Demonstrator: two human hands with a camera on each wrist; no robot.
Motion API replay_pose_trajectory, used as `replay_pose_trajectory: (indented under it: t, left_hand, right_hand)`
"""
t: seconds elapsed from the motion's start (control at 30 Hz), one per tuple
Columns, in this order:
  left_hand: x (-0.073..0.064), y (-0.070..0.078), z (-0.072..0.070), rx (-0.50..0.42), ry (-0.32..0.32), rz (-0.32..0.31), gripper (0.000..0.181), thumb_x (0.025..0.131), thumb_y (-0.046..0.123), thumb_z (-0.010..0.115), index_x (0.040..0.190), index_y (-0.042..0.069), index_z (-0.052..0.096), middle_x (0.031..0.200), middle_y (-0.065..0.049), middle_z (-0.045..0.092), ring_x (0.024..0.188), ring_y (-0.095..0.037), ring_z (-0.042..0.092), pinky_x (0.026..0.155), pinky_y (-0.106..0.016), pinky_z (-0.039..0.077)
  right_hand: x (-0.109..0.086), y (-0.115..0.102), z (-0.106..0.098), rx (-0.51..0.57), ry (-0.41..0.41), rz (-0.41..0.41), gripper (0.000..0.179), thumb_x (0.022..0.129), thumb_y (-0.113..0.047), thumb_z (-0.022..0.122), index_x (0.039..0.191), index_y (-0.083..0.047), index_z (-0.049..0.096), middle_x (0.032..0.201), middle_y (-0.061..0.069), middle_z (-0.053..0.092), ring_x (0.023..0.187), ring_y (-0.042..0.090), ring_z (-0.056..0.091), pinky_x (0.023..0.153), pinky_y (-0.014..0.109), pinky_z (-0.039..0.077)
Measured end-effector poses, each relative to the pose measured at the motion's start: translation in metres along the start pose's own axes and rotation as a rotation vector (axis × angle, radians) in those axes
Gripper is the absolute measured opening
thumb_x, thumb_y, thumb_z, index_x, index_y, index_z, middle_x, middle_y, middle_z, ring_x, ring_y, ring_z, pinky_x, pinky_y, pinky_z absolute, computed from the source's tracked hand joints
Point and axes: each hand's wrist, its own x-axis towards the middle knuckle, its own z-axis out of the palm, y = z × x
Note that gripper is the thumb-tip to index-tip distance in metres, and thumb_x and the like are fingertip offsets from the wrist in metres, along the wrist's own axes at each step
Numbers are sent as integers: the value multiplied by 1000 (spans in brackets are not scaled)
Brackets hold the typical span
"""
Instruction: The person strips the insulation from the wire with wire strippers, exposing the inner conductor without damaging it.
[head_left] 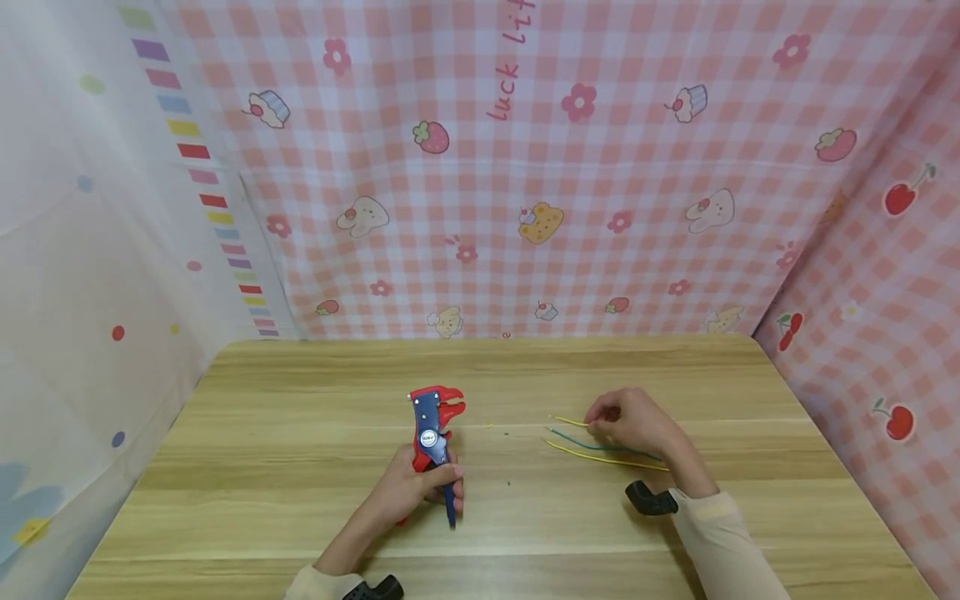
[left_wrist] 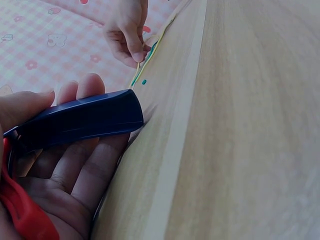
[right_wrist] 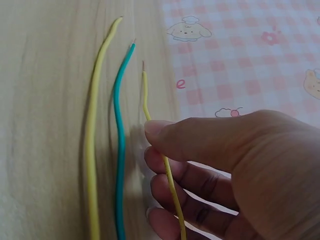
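My left hand (head_left: 405,490) grips a wire stripper (head_left: 427,415) by its handles, its red jaws pointing away from me over the table. In the left wrist view the dark blue handle (left_wrist: 85,120) lies between thumb and fingers, with part of the red handle (left_wrist: 25,212) below. Between thumb and forefinger, my right hand (head_left: 636,423) pinches a yellow wire (right_wrist: 145,95) near its end, where bare copper shows. A green wire (right_wrist: 120,145) and a second yellow wire (right_wrist: 91,145) lie beside it on the table, their tips stripped too.
Small scraps of insulation, one yellow (head_left: 489,427) and one green (left_wrist: 144,82) among them, are scattered on the wooden table (head_left: 262,450) between the hands. Behind it hangs a pink checked curtain (head_left: 480,179), with more cloth at both sides.
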Motion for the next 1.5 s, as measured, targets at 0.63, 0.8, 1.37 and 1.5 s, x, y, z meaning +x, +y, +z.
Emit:
replay_pose_trajectory:
  t: [0.63, 0.8, 1.37, 1.5]
  left_hand:
    - [2, -2, 1, -23, 23, -6, 31, 95, 10, 67, 111, -10, 50, 87, -22, 67, 74, -32, 71, 74, -49, 60]
    - [4, 1, 1, -27, 28, -6, 34, 96, 10, 66, 115, -12, 48, 87, -23, 67, 74, -32, 71, 74, -49, 60]
    - [-2, 8, -18, -24, 45, 17, 48, 97, 20, 66, 122, -16, 45, 88, -24, 70, 76, -36, 72, 74, -53, 59]
    - [-4, 11, -26, -15, 73, 33, 43, 99, 18, 62, 117, -20, 48, 89, -30, 68, 76, -39, 72, 74, -54, 58]
  right_hand:
    - [-1, -2, -5, -2, 2, 62, 3, 91, -11, 71, 89, -9, 73, 78, -2, 64, 72, 15, 57, 64, 28, 48]
    - [-3, -2, -9, 24, 25, 100, 4, 93, -10, 69, 91, -12, 72, 81, -1, 64, 75, 18, 57, 67, 32, 49]
    - [-14, 0, -14, 3, 62, 55, 13, 94, -13, 68, 105, -7, 71, 92, -1, 67, 86, 17, 62, 77, 36, 53]
    - [-17, 3, -15, -19, 79, 22, 16, 94, -13, 69, 108, -6, 70, 94, 0, 68, 88, 18, 62, 78, 37, 53]
